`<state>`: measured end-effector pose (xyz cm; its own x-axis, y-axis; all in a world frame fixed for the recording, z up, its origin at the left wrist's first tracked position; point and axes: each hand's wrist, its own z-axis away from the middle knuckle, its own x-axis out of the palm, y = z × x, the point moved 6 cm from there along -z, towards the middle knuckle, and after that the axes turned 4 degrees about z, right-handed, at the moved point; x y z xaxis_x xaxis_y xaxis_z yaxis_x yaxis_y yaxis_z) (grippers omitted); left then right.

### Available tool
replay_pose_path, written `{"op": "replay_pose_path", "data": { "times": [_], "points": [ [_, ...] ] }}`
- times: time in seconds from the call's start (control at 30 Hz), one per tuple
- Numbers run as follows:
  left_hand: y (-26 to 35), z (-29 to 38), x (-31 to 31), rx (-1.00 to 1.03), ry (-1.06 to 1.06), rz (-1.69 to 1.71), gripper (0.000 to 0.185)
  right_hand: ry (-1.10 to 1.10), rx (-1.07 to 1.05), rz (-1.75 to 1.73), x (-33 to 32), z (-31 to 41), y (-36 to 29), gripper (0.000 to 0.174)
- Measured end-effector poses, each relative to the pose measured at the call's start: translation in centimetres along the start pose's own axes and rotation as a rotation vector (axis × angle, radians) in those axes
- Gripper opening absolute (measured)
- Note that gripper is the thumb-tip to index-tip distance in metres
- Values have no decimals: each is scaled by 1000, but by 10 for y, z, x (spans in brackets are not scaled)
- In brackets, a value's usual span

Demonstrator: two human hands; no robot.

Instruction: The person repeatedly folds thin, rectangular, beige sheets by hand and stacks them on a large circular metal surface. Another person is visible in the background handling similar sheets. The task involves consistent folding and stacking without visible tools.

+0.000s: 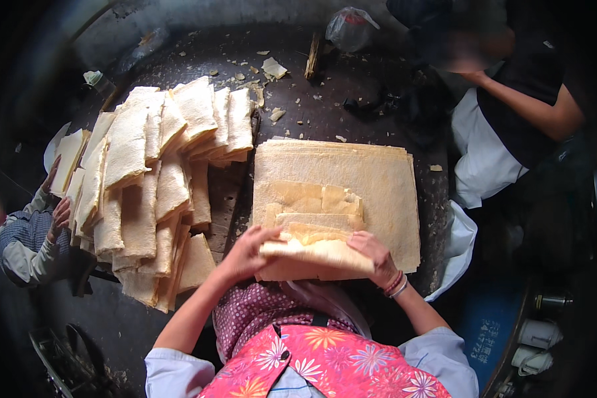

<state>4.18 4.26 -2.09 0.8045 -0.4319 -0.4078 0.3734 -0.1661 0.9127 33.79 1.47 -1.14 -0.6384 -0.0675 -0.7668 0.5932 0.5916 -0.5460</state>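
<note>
Both hands grip a pale tan sheet [316, 253], blurred by motion and folded over into a long strip. My left hand [248, 251] has its left end; my right hand [375, 253], wearing bracelets, holds the right end. Underneath lies a stack of wide, rough-surfaced sheets [390, 199], roughly squared up on the dark table in front of me. Smaller, thinner torn pieces [323, 196] rest on the top sheet, just beyond the strip. To the left rises a large overlapping heap of folded sheet bundles [124, 149].
Flakes and scraps [274, 67] litter the dark table [298, 109]. A wooden stick [312, 57] and a plastic-wrapped jar [350, 32] stand at the back. One person [522, 99] sits at right; another person's hands [59, 214] touch the heap's left side.
</note>
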Motion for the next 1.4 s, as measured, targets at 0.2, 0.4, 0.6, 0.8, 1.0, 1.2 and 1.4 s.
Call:
{"op": "replay_pose_path", "data": {
  "times": [0.2,0.4,0.6,0.8,1.0,1.2,1.4],
  "points": [
    [-22,-77,-28,-254,205,-330,47,-34,730,-369,12,-37,80,34],
    [-18,-95,47,50,245,-742,83,9,783,42,13,-44,81,53],
    [-32,-95,52,24,307,-814,82,-70,262,620,25,-76,19,89],
    [-12,-80,16,79,426,-298,81,-48,377,616,42,-61,51,91],
    [-6,-45,73,-270,455,1251,82,188,602,511,52,-13,25,78],
    [-4,-54,80,-143,266,976,64,-3,434,293,-7,-61,-7,57],
    [7,-24,51,-119,86,908,60,-12,205,-117,-2,-160,17,39]
  ]
}}
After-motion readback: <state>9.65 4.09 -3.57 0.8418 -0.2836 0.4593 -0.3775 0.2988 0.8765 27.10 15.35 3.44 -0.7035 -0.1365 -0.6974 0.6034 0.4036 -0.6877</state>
